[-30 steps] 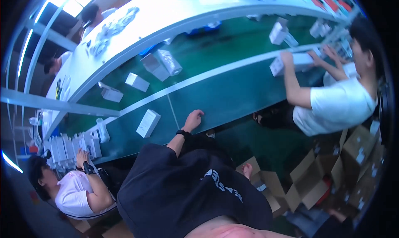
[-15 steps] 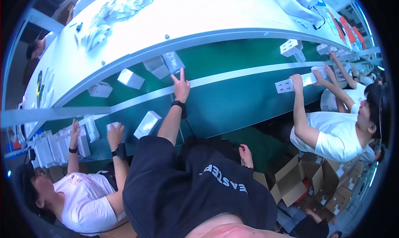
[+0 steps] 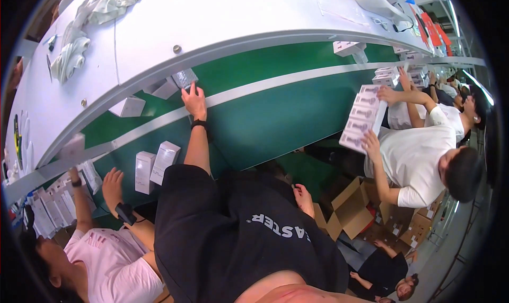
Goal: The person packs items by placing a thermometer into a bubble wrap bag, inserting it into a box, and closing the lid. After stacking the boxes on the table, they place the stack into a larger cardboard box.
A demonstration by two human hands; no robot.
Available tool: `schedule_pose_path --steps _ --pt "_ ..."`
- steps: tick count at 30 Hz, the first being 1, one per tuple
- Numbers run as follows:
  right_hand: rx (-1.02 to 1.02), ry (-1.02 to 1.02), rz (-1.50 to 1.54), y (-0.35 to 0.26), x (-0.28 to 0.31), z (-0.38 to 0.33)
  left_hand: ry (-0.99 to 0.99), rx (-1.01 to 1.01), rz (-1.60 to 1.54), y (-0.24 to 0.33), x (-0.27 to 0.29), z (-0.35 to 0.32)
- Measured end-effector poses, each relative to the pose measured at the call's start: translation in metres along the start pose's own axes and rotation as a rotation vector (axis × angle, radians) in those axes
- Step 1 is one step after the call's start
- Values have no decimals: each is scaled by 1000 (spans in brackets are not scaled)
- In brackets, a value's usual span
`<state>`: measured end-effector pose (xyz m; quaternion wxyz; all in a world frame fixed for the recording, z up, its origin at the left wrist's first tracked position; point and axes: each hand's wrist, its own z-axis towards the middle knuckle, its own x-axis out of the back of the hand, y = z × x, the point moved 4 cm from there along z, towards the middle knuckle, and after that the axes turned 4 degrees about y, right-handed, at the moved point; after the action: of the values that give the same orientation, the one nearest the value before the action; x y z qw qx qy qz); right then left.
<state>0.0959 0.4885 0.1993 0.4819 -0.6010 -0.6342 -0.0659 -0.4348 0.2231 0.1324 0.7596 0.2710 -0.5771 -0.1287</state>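
Note:
My left hand [image 3: 195, 103] reaches forward over the pale rail, wearing a black wristband. Its fingers are apart and at the near end of a bubble-wrapped package [image 3: 185, 78] on the green belt [image 3: 254, 64]. They seem to touch it, with no firm grip visible. Beside the package, partly under the upper shelf's edge, lies a white box [image 3: 161, 88]; another white box [image 3: 128, 107] is farther left. My right hand [image 3: 304, 199] hangs low by my side, fingers loosely bent and apart, with nothing visible in it. Two upright white boxes [image 3: 145, 172] stand left of my left forearm.
A white shelf [image 3: 212, 11] with crumpled cloth [image 3: 79, 43] overhangs the belt. At left, a co-worker's hands [image 3: 112, 186] are near stacked white cartons [image 3: 50, 207]. At right, another person holds a row of printed white boxes [image 3: 363, 117]. Open cardboard boxes [image 3: 350, 207] stand behind.
My left hand has moved left to the package, which has also shifted left in view. The right co-worker has raised and turned the row of boxes. Two boxes now stand where one leaned.

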Motion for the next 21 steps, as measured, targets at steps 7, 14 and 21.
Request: schedule_pose_path --steps 7,14,21 --pt "331 -55 1 -87 8 51 -173 167 -471 45 50 -26" --pt "551 -164 -34 -125 3 85 -89 734 -1674 5 11 -46" --pt "412 -223 -42 -102 5 90 55 1025 -2295 -2 15 -53"
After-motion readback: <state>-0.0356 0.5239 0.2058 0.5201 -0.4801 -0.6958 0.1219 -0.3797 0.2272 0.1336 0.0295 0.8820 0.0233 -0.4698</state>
